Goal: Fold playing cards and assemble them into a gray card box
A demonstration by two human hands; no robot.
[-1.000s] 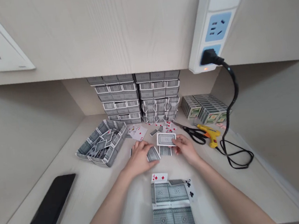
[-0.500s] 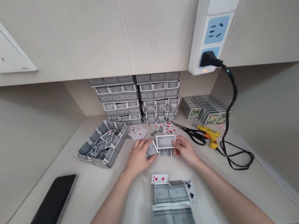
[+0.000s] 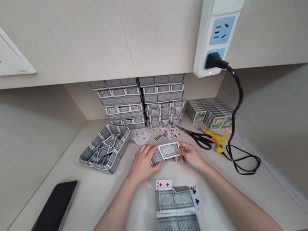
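My left hand (image 3: 142, 162) is closed on a grey-backed playing card (image 3: 155, 157), thumb below and fingers above. Between the thumb and fingers of my right hand (image 3: 192, 155) is another playing card (image 3: 169, 150), its patterned back towards me. The two cards meet edge to edge, perhaps overlapping slightly. Part of a further grey card shows under the right one, mostly hidden. Closer to me lies a panel of joined cards (image 3: 168, 229), with a four of diamonds (image 3: 164, 184) and a five of clubs (image 3: 196, 197) sticking out at its far end.
A card-built tray (image 3: 110, 169) with loose cards stands left, behind a black phone-like slab (image 3: 47, 220). Stacked card-built boxes (image 3: 122, 100) rise at the back. Scissors (image 3: 202, 139), a yellow glue gun (image 3: 217, 139) and its black cord (image 3: 245, 173) lie right, before card packs (image 3: 212, 114).
My right hand has lowered its card slightly and moved it left against the left hand's card. The card underneath is now more covered. My left hand has barely moved.
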